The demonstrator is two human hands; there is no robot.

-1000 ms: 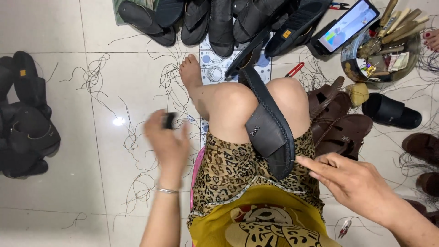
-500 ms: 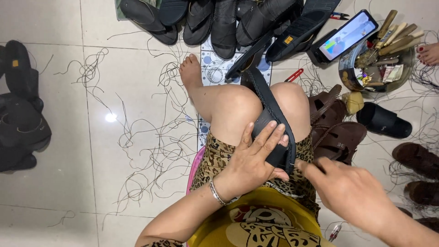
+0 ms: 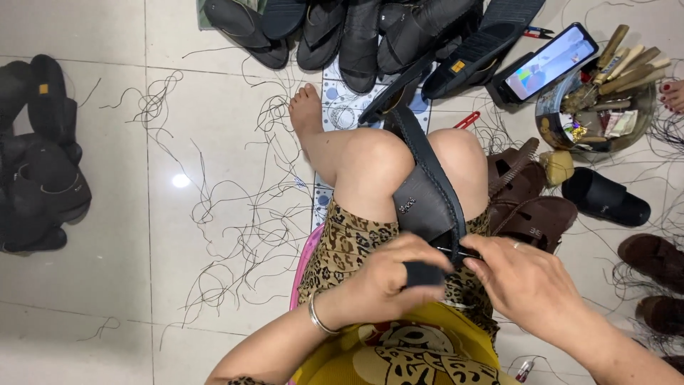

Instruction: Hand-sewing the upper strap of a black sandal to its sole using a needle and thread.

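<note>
Here the black sandal upper [image 3: 426, 199] lies draped over the person's raised knees, its long strap running away from the hands toward a black sole [image 3: 399, 93] on the floor beyond the feet; the knees seem to serve as a rest that keeps the piece taut and close to the hands. The left hand [image 3: 395, 274] is curled shut around the near edge of the upper, with a dark covering on one finger, probably a guard against a sharp tool, though I cannot tell for sure. The right hand [image 3: 524, 278] meets it from the other side, its fingertips pinched narrow on the same edge, apparently on something thin; what is between them is too small to make out. The two hands touch at that spot, so one seems to steady the piece while the other works it.

Beyond the hands, past the knees, a row of black sandals [image 3: 335, 32] lies within reach. To the right hand's far side are a smartphone [image 3: 545, 63] propped at a slant facing the person, a round tin of wooden-handled tools [image 3: 605, 107], and brown sandals [image 3: 527, 203] just beside the right knee. To the left of the left hand, loose dark threads [image 3: 235, 214] lie scattered over the tiled floor [image 3: 107, 285], and more black sandals [image 3: 39, 157] are piled well apart.
</note>
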